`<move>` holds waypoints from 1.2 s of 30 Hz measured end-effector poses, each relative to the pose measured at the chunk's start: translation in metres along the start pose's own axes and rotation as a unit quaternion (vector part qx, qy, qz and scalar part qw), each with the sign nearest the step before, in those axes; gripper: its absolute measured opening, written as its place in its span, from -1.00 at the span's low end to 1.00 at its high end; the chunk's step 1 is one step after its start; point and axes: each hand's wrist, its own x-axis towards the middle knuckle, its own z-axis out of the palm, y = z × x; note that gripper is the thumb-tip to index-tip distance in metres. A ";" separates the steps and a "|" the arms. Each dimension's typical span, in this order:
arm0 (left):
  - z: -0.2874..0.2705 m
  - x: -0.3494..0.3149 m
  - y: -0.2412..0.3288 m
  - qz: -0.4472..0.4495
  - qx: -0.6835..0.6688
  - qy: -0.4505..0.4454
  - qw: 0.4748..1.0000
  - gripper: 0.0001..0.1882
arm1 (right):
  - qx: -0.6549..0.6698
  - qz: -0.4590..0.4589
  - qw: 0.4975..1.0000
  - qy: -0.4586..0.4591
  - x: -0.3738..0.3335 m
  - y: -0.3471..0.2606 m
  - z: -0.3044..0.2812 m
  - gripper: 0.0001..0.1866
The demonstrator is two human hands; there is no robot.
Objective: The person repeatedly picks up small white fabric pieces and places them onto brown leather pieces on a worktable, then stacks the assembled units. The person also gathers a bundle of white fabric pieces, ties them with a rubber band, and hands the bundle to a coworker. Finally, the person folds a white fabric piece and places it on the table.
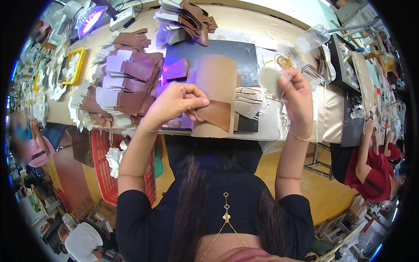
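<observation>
My left hand [185, 102] pinches the left edge of a brown leather piece [217, 115]. The piece lies against the lower part of a smooth tan cylinder-shaped form [217, 81]. Raised to the right of the form, my right hand [297, 94] has its fingers closed on a pale flat piece [271, 81], too blurred to name. Under the form is a black mat [244, 54]. A small stack of white, brown-edged pieces [249, 101] lies between the form and my right hand. Another brown piece [176, 68] rests on the mat, lit purple.
Stacks of brown and white leather pieces [135, 76] cover the table's left side; another stack [183, 22] sits at the back. A clear plastic bottle [312, 39] lies at the back right. A lit lamp [91, 21] stands back left; a red basket [102, 170] is below the table edge.
</observation>
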 end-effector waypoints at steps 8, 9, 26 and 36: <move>-0.003 -0.007 -0.026 -0.056 -0.145 0.005 0.988 -0.54 | -0.087 0.162 0.973 -0.137 -0.022 0.027 0.060 -0.79; -0.002 -0.008 -0.026 -0.051 -0.143 0.004 0.988 -0.53 | -0.089 0.153 0.975 -0.134 -0.022 0.029 0.065 -0.78; 0.000 -0.010 -0.026 -0.038 -0.157 -0.001 0.987 -0.49 | -0.134 0.126 0.979 -0.087 -0.031 0.040 0.078 -0.78; -0.001 -0.003 -0.034 -0.035 -0.158 -0.039 0.986 -0.76 | -0.198 0.122 0.970 -0.075 -0.035 0.035 0.082 -0.79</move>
